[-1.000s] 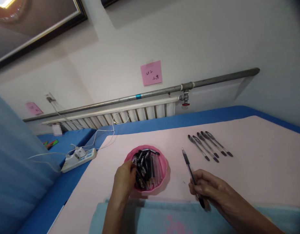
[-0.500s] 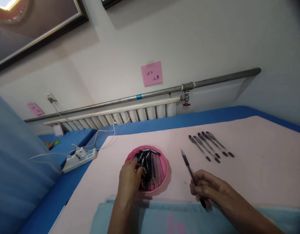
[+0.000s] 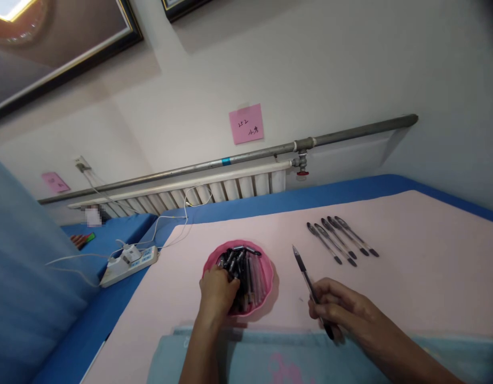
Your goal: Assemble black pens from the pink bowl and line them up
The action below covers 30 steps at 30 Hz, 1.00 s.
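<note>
My right hand (image 3: 346, 309) is closed around a black ballpoint pen with a clear barrel (image 3: 308, 282), its bare tip pointing up and away from me. At the left, my left hand (image 3: 218, 288) reaches over the rim of a pink scalloped bowl (image 3: 270, 285). Its curled fingertips are among black pen caps (image 3: 232, 261), and whatever they grip is hidden. Clear pen barrels (image 3: 256, 277) lie along the bowl's right side. Farther right, several capped pens (image 3: 342, 237) rest in a slanted row on the pale pink sheet (image 3: 410, 277).
A light blue cloth (image 3: 246, 354) lies along the near edge. At the left stand a white power strip (image 3: 128, 266) with cables and a blue curtain (image 3: 26, 277). Behind the table are a radiator (image 3: 230, 189) and a metal pipe (image 3: 262, 153).
My left hand has dipped deeper among the caps, its fingers now more hidden. My right hand keeps the pen nearly in place; the whole view has shifted slightly.
</note>
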Motion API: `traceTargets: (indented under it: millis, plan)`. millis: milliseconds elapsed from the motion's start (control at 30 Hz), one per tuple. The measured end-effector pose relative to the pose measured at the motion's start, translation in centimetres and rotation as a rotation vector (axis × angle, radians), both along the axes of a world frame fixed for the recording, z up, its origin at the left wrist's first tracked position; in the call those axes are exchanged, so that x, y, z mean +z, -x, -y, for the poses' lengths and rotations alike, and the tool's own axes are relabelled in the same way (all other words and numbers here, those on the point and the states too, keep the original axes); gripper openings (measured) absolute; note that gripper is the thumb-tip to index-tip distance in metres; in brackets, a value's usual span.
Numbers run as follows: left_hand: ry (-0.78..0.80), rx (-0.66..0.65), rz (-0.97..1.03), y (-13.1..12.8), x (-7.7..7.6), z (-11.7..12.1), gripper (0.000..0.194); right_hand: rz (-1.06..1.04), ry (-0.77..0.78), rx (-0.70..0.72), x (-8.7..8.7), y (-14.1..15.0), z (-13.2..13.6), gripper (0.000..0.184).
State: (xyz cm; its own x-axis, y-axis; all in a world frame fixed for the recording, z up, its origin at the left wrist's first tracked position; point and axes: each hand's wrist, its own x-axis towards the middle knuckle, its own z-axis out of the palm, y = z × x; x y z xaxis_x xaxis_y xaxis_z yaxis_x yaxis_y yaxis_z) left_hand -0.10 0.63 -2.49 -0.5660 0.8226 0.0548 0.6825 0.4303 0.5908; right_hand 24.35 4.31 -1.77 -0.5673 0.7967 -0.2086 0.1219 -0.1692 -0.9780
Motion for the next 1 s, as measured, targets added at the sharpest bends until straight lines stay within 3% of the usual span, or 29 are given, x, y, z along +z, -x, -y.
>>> traceTargets:
  millis: [133, 300, 467, 633, 1000]
  plan:
    - [-0.059, -0.059, 0.172, 0.8, 0.7, 0.9, 0.020, -0.018, 0.001, -0.016, 0.2, 0.0, 0.1, 0.008]
    - [-0.329, 0.011, 0.852, 0.6, 1.6, 1.4, 0.021, 0.005, -0.014, -0.017, 0.0, 0.0, 0.0, 0.010]
    - [-0.416, 0.045, 1.138, 0.0, 1.9, 1.1, 0.024, -0.001, -0.018, -0.001, -0.2, 0.0, -0.1, 0.008]
    - [-0.455, 0.029, 1.281, -0.5, 1.9, 0.8, 0.022, -0.020, -0.001, 0.030, -0.5, -0.1, -0.2, 0.006]
    - [-0.457, 0.028, 1.325, -1.2, 2.0, 0.8, 0.025, 0.018, -0.026, 0.040, -0.7, -0.1, -0.3, 0.008]
